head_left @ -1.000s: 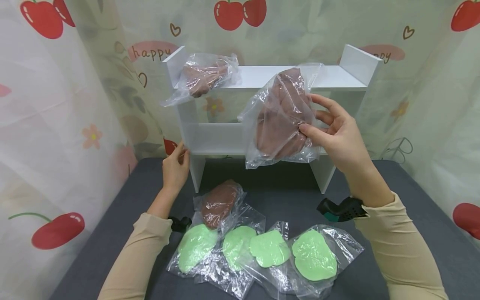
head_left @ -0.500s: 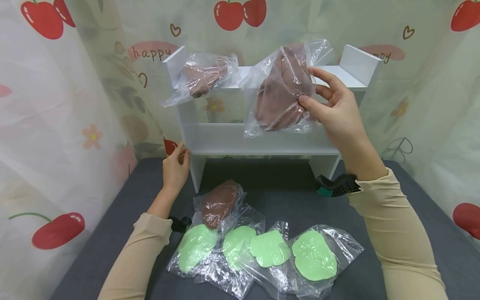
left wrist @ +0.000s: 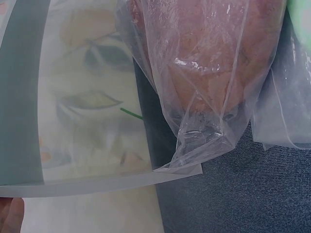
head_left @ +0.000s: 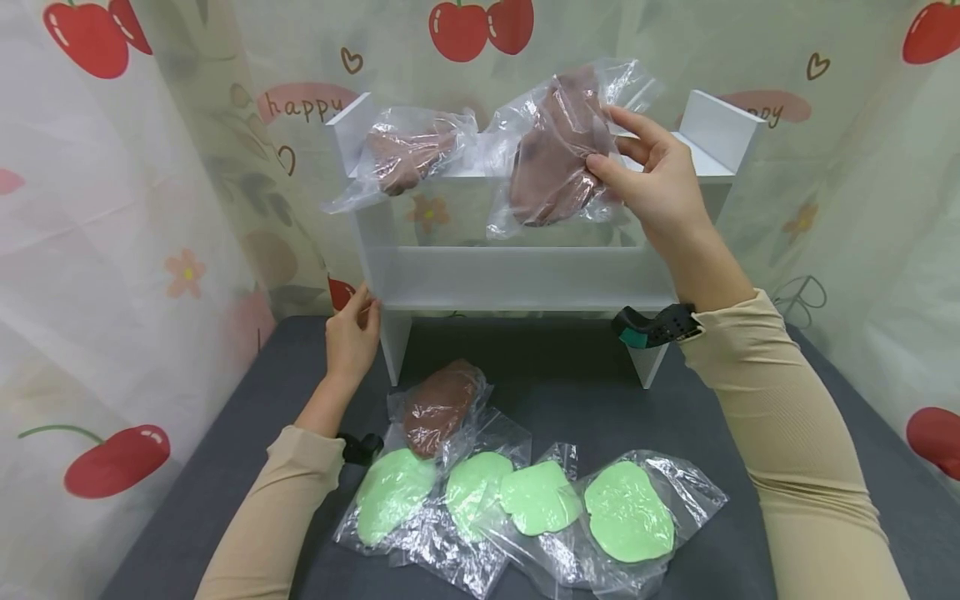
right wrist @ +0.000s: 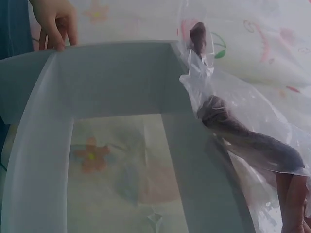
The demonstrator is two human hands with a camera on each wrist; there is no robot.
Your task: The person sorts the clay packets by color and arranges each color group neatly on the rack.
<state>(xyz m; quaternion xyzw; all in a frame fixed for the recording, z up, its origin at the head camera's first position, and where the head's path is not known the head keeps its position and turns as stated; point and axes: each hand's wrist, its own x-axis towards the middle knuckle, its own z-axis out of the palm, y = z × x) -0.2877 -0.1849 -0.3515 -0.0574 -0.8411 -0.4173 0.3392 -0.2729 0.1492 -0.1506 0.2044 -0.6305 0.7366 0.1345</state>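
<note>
Between thumb and fingers, my right hand [head_left: 660,179] pinches a clear plastic bag with a soft-looking, folded brown piece [head_left: 558,158] inside, raised at the front of the top shelf. In the right wrist view the same brown piece [right wrist: 252,141] droops inside its bag. My left hand [head_left: 351,337] touches the outer left side of the white shelf unit [head_left: 525,275]; its fingertips [left wrist: 12,213] lie against the panel edge in the left wrist view. Another bagged brown piece [head_left: 408,154] sits at the top shelf's left end, its plastic hanging over the front edge.
A bagged brown oval [head_left: 442,408] lies on the dark table [head_left: 570,392] before the shelf unit. Nearer are several flat green pieces in overlapping clear bags [head_left: 628,510]. Cherry-printed cloth [head_left: 585,42] hangs behind and at both sides; a thin cable [head_left: 801,296] is at the right.
My right hand has lifted the bagged brown piece from in front of the middle shelf up to the top shelf, drifting slightly left. The left hand stays at the side panel.
</note>
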